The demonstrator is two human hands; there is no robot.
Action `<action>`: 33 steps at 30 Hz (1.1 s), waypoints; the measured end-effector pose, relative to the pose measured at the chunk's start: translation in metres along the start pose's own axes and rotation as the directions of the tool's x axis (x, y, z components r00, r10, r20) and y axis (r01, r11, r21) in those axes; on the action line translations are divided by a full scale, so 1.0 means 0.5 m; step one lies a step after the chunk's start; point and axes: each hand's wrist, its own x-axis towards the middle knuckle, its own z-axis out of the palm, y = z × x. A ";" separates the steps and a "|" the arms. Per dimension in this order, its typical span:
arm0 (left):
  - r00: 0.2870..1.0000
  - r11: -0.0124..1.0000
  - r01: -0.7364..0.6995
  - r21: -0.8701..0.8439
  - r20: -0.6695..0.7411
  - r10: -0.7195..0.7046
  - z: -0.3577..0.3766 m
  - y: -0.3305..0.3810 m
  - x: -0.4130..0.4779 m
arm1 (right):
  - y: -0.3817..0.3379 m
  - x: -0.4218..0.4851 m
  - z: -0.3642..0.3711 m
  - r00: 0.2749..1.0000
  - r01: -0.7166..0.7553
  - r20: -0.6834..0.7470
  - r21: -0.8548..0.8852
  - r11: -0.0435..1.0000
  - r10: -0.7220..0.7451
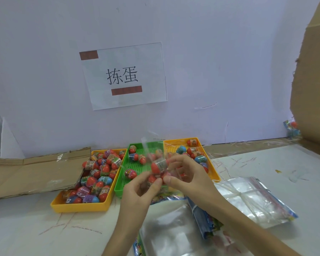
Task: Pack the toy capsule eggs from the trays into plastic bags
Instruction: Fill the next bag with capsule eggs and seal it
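Above the green tray (137,164), both hands hold a clear plastic bag (155,150) with toy capsule eggs (158,164) inside it. My left hand (137,193) pinches the bag's lower part between thumb and fingers. My right hand (185,172) grips the bag from the right side. The left yellow tray (81,206) is heaped with several red, blue and purple eggs. A few eggs lie in the green tray, and several more lie in the right yellow tray (213,169).
Stacks of empty clear bags (251,198) with printed headers lie on the white table near me and to the right. Flattened cardboard (26,172) lies at the left, a cardboard sheet (314,80) stands at the right, and a paper sign (124,76) hangs on the wall.
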 end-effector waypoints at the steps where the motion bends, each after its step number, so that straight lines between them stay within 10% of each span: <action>1: 1.000 1.000 -0.003 0.006 0.026 0.003 0.001 0.000 -0.001 | -0.002 0.000 0.001 1.000 0.015 0.003 -0.006 1.000 -0.015; 33: 0.992 0.995 0.099 0.000 0.078 -0.099 0.011 -0.007 0.000 | 0.011 0.000 0.000 0.998 0.064 -0.006 -0.063 0.996 -0.064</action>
